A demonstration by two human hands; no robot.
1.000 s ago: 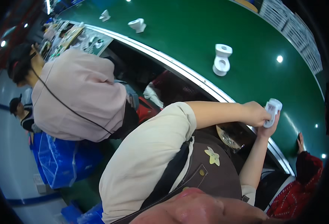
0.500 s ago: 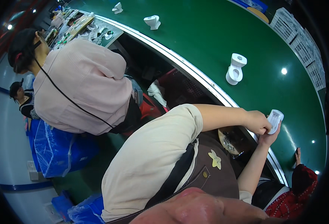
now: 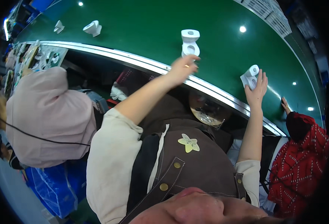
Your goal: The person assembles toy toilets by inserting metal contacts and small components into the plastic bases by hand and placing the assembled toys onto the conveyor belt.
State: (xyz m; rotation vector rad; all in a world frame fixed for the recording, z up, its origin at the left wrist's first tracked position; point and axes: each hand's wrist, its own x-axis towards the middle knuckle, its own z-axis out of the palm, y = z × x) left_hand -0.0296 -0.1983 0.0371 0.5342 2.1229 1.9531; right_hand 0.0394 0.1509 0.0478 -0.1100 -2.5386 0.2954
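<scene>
Several small white model toilets stand on the green conveyor belt. My left hand is open, its fingers loosely bent at the near edge of one model toilet; whether they touch its bowl is unclear. Farther right, my right hand is around another model toilet, thumb on the near side and fingers along its right side. That toilet is upright on the belt or very close to it, its lower part partly hidden by the hand.
Two more model toilets, one nearer and one farther, are at the left on the green belt. A metal rail edges it. A pink-clad person is at left; a red-sleeved person's hand rests on the belt at right.
The toilet I held tipped over in both hands is now upright at the belt by my right hand. My left hand has let go and moved left to another toilet. The view has turned.
</scene>
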